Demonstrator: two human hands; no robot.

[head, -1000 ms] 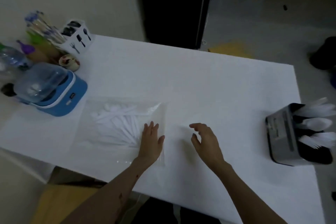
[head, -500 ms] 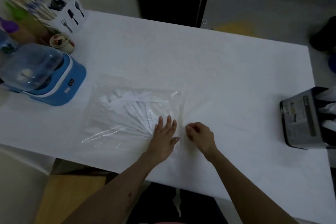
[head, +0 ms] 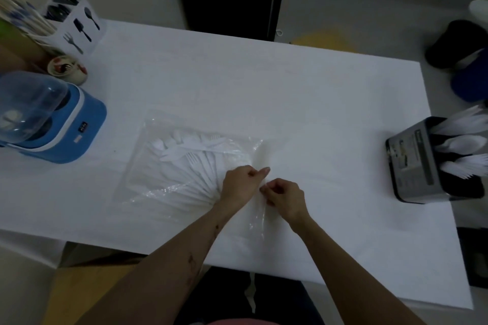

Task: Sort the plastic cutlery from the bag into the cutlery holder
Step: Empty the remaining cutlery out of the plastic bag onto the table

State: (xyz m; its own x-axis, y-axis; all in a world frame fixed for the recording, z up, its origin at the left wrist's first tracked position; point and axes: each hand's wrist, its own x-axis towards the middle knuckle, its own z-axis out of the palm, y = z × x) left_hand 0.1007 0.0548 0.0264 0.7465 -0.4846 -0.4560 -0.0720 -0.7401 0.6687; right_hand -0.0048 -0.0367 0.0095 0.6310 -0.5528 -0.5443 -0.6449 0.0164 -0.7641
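Both my hands are down at the mouth of the clear plastic bag (head: 184, 166), which lies flat on the table (head: 264, 87) with its sealed end out to the left and its opening running near-to-far right between my hands. My left hand (head: 241, 182) is curled, thumb and fingers pinching the bag's edge from the left side; my right hand (head: 285, 196) is curled too, pinching the film from the right (the two hands sit almost touching). My read: I'm about to pull the two lips apart.

Inside the bag, the white plastic cutlery (head: 195, 166) fans out leftward and away from my left hand, handles converging under that hand, fork tines and spoon bowls pointing to the far left. So the long axes run roughly left-right, and the handle ends are what I'd meet first through the opening. The left hand is nearer the pile.

The cutlery holder (head: 412, 161) stands well apart at the right edge of the table, a dark box with compartments, nearer my right hand. It already carries white pieces: what look like knives in the far slot, spoons in the middle, forks in the near one.

Far left there's a second white caddy (head: 79, 26) printed with fork, spoon and knife symbols, dark cutlery inside, and a blue appliance (head: 74, 129) under a clear dome.
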